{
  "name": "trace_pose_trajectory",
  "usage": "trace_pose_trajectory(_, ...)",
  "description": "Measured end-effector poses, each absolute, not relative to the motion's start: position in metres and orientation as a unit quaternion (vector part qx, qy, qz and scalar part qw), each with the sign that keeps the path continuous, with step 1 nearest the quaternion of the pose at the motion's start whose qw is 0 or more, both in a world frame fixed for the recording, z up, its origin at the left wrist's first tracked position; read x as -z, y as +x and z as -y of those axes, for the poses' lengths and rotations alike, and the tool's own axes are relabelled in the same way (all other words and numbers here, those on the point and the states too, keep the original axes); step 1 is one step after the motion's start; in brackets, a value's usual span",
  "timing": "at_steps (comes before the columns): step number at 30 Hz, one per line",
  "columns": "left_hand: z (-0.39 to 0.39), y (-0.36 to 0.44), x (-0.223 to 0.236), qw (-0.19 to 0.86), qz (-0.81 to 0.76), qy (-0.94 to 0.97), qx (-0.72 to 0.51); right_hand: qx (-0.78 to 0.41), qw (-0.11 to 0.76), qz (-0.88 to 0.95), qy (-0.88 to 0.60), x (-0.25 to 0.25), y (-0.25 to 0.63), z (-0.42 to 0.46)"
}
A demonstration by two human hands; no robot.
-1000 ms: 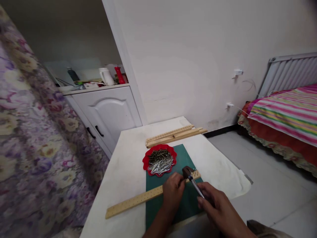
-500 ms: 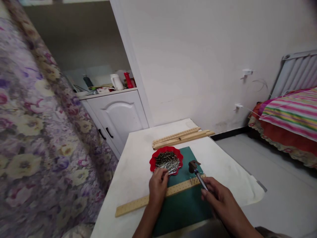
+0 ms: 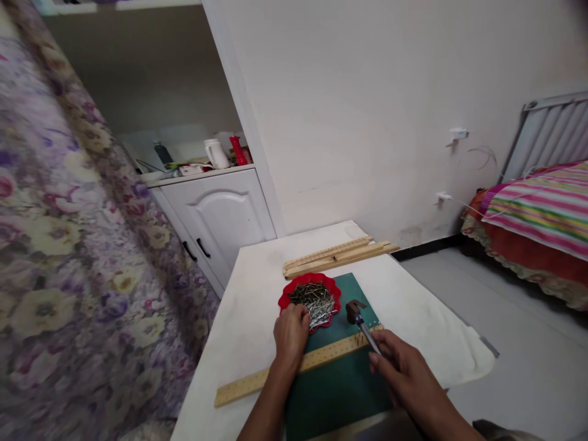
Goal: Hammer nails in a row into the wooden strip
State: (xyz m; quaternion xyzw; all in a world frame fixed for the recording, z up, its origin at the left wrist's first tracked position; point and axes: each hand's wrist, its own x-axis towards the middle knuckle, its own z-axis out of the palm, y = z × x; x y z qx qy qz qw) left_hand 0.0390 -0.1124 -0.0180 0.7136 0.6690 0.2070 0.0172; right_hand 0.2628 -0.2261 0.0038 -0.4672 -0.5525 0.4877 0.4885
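Observation:
My right hand point(image 3: 407, 367) is wrapped round the handle of a claw hammer point(image 3: 354, 312), whose head is raised over the end of a wooden strip. My left hand point(image 3: 292, 334) reaches to the near left edge of a red scalloped bowl point(image 3: 337, 290) of nails point(image 3: 316, 304). Its fingers are curled together over the nails; whatever they pinch is hidden. The pale wooden strip point(image 3: 245, 387), dotted with small holes, lies across a green mat point(image 3: 340, 392), passing under my left forearm. Several nails point(image 3: 359, 338) stand upright near its right end, beside the hammer.
More wooden strips point(image 3: 340, 256) lie together at the back of the white-covered table point(image 3: 427, 318). A white cabinet point(image 3: 225, 214) and a floral curtain point(image 3: 55, 245) stand to the left. At the right is a bed with a striped cover point(image 3: 546, 202).
My left hand has moved slightly up and further over the nails in the bowl. The hammer in my right hand has shifted a little left and down.

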Motion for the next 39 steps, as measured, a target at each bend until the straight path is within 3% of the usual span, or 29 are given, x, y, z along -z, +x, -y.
trace_pose_trajectory(6,0.113,0.043,0.016,0.018,-0.689,0.698,-0.195,-0.495,0.482,0.542,-0.478,-0.002,0.261,0.226)
trace_pose_trajectory(20,0.131,0.048,0.018,0.021,-0.543,0.745,-0.387,-0.505,0.510,0.510,-0.474,0.006,0.249,0.212)
trace_pose_trajectory(29,0.171,0.097,0.024,0.114,-0.360,0.866,-0.329,-0.512,0.564,0.462,-0.455,0.012,0.247,0.201)
trace_pose_trajectory(32,0.180,0.101,0.024,0.208,-0.362,0.836,-0.355,-0.533,0.574,0.451,-0.428,0.017,0.251,0.202)
trace_pose_trajectory(36,0.184,0.108,0.031,0.459,-0.398,0.661,-0.440,-0.556,0.588,0.418,-0.414,0.020,0.258,0.204)
trace_pose_trajectory(39,0.186,0.118,0.040,0.581,-0.385,0.521,-0.492,-0.569,0.595,0.390,-0.411,0.017,0.261,0.205)
